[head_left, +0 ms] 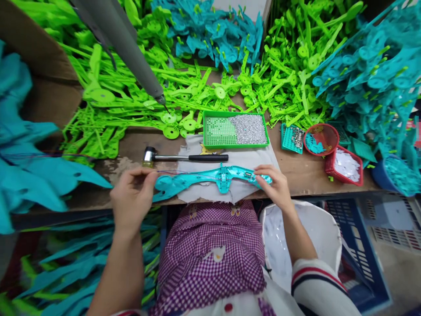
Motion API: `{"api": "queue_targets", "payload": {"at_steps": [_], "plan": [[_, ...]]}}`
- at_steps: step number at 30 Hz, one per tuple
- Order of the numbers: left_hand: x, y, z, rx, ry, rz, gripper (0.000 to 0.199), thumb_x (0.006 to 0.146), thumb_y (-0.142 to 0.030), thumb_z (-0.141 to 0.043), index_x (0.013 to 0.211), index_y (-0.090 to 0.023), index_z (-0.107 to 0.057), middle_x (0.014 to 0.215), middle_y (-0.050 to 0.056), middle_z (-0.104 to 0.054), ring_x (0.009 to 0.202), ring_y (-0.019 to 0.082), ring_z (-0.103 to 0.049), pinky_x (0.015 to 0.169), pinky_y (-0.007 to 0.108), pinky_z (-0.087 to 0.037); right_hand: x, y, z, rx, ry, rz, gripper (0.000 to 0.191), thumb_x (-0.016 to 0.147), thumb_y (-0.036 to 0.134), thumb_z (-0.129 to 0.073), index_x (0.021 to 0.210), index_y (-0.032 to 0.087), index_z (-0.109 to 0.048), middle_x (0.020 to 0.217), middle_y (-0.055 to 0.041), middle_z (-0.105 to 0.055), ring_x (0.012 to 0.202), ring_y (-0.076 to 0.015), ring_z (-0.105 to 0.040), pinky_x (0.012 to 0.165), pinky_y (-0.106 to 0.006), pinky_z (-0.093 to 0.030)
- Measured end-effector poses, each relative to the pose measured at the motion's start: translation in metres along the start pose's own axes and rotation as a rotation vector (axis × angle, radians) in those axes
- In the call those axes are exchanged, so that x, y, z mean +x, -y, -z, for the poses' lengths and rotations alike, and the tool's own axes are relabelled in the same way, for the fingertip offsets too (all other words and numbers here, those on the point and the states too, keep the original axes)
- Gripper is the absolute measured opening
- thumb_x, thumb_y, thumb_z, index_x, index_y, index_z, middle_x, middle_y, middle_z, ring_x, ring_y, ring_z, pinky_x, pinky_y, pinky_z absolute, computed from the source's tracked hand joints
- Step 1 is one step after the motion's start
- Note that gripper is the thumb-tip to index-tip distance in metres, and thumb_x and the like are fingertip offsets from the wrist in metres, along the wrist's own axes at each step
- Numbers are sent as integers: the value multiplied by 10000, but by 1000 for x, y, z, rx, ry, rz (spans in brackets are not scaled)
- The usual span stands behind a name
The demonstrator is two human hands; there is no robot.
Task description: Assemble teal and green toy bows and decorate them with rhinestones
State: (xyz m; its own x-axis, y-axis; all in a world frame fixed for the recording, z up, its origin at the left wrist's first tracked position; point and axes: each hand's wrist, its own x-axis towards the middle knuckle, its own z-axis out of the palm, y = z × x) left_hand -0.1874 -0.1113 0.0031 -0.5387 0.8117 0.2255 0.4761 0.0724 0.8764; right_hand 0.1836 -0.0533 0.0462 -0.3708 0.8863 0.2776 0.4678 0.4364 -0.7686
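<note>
A long turquoise plastic part [197, 177] lies across a light cloth [192, 194] at the table's front edge. Thin dark wires run along it toward the left. At its left end, my left hand [134, 191] pinches the wires between thumb and fingers. My right hand [273, 184] is at the part's right end, thumb and fingers closed around its tip, near a small metal piece. Just behind the part lies a hammer [207, 157] with a black handle, its head to the left.
A green tray [219, 131] of small metal pieces stands behind the hammer. Lime green parts [131, 96] and turquoise parts [362, 74] are heaped behind. Red baskets [345, 166] stand right. A grey power screwdriver [131, 48] hangs at upper left.
</note>
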Motion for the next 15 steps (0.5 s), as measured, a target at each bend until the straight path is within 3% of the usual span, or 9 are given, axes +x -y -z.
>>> {"api": "queue_targets", "payload": {"at_steps": [2, 5, 8, 13, 15], "plan": [[-4, 6, 10, 93, 36, 33, 305, 827, -413, -727, 1003, -168, -686, 913, 26, -707, 818, 177, -665, 842, 325, -550, -19, -5, 10, -140, -138, -97, 176, 964, 332, -568, 1076, 253, -678, 1157, -83, -660, 1125, -225, -628, 1006, -427, -491], [-9, 8, 17, 143, 49, 59, 308, 827, -431, -724, 1017, -190, -704, 930, 25, -723, 835, 203, -683, 851, 359, -560, -39, -20, 12, -387, -62, -166, 298, 944, 365, -586, 1212, 254, -652, 1304, -120, -612, 1219, -282, -572, 1041, -487, -428], [-10, 1, 19, 229, 15, -38, 281, 840, -424, -717, 1027, -215, -725, 1006, 35, -734, 942, 233, -691, 951, 405, -531, -42, -34, 6, -463, -6, -230, 408, 949, 378, -566, 1334, 244, -581, 1365, -134, -579, 1246, -296, -546, 1019, -486, -406], [-13, -6, 19, 257, -14, -193, 194, 847, -350, -714, 978, -209, -733, 994, 37, -734, 980, 239, -687, 983, 395, -514, -31, -33, 5, -471, -11, -232, 199, 960, 351, -535, 1009, 229, -684, 1235, -101, -654, 1167, -282, -576, 994, -454, -378], [-16, -4, 18, 258, -10, -202, 179, 850, -338, -708, 973, -210, -728, 995, 36, -731, 974, 234, -682, 983, 390, -512, -27, -23, 10, -424, 6, -242, 188, 972, 337, -510, 998, 226, -659, 1157, -90, -697, 1093, -261, -617, 967, -419, -400]]}}
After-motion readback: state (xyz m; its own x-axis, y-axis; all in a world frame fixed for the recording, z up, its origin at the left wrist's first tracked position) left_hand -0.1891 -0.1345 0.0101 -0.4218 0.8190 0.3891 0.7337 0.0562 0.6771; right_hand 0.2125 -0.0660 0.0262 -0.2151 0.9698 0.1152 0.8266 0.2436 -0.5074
